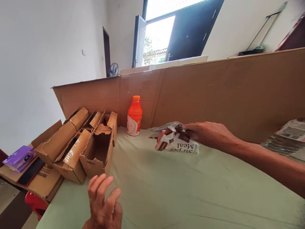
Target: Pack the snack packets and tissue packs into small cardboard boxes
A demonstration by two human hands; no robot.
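Note:
My right hand (211, 135) reaches across the pale green tablecloth (178, 194) and grips a white and brown "Super Meal" packet (177, 141), which lies in front of a tall cardboard wall (214, 92). My left hand (103, 203) hovers low at the near edge with its fingers apart and nothing in it, just in front of an open small cardboard box (97, 156). An orange drink bottle (134, 116) with an orange cap stands upright against the cardboard wall, left of the packet.
Several small open cardboard boxes (69, 140) sit in a row at the left. A purple packet (20, 158) and a dark phone (30, 171) lie on a flat carton (45, 183) beside them. Blurred plastic-wrapped packs (284, 138) lie far right. A red stool (34, 203) stands below.

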